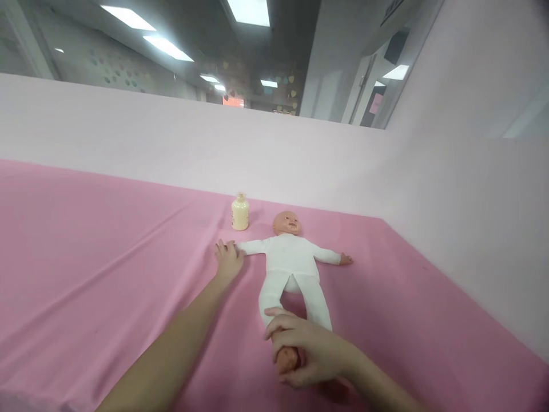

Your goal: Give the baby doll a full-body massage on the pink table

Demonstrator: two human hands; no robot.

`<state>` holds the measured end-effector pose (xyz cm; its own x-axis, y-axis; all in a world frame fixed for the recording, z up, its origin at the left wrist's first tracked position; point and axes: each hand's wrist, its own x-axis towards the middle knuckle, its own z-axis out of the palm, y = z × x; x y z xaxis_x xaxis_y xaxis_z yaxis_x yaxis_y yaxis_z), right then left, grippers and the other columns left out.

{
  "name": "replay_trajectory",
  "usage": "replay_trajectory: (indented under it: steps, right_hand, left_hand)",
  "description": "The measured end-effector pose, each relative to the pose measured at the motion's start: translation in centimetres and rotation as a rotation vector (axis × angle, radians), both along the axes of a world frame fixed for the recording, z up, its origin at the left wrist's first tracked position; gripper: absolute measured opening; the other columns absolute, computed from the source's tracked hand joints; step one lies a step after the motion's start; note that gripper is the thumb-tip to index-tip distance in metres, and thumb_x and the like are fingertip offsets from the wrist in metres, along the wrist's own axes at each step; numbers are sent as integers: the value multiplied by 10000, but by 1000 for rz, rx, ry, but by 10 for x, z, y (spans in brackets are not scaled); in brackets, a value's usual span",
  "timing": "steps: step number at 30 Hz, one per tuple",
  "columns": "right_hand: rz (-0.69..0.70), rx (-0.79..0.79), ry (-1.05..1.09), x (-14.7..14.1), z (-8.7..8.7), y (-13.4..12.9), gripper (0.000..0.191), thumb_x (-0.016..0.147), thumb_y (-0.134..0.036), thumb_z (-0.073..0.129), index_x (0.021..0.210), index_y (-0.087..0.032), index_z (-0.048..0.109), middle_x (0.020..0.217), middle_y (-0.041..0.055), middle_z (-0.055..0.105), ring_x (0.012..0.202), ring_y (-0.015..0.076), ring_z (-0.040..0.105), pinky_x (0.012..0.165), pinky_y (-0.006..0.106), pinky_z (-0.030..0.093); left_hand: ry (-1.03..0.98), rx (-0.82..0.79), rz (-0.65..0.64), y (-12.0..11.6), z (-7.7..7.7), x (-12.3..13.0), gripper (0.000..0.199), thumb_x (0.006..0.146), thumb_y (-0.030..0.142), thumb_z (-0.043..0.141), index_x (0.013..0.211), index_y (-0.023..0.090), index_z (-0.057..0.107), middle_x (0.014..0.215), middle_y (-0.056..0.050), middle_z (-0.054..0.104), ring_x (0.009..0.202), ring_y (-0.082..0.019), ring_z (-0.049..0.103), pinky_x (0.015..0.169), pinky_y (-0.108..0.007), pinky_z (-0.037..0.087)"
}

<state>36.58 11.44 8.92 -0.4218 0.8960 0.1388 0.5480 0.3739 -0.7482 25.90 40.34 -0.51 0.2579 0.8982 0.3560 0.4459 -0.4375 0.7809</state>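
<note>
A baby doll with a white cloth body lies on its back, arms spread and head away from me. My right hand is wrapped round the doll's lower leg on the left side, just above the foot. At the end of the doll's arm on the left, my left hand rests with its fingers curled over the doll's hand, which is mostly hidden. The doll's other hand lies free on the pink cloth.
A cream pump bottle stands upright left of the doll's head. Pink cloth with a few creases covers the table. White walls rise behind and on the right, and a window runs above the back wall.
</note>
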Motion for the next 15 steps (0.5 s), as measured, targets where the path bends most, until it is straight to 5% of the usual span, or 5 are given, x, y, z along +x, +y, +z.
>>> replay_trajectory:
  steps: [3,7,11,15]
  right_hand:
    - [-174,36,227,12,6,-3,280,788,-410,669,1005,-239,625,1237,60,490,1334,183,364,1195,370,249]
    - [-344,195,263,25,-9,-7,338,800,-506,640,1014,-244,641,1357,84,390,1367,224,318,1159,386,323]
    - [-308,384,22,22,-20,-4,391,810,-538,628,1104,-281,642,1271,57,490,1295,187,399,1131,341,371]
    - [-176,651,-246,11,-20,4,389,820,-407,613,1166,-229,593,1219,1,548,1252,130,422,1129,277,373]
  left_hand:
    - [-22,193,-274,-44,35,0,418,936,366,389,1319,203,420,1516,-147,171,1445,-313,71,1138,-571,170]
    - [-117,460,-716,-116,75,-2,408,963,396,274,1334,270,389,1496,-93,270,1413,-261,215,1152,-507,219]
    - [-101,772,-1106,-160,77,-7,589,875,587,400,1373,274,360,1310,-119,515,1292,-286,410,1147,-499,207]
    - [-29,962,-1166,-163,64,-11,703,817,632,484,1344,174,396,1289,-112,546,1318,-272,378,1165,-452,158]
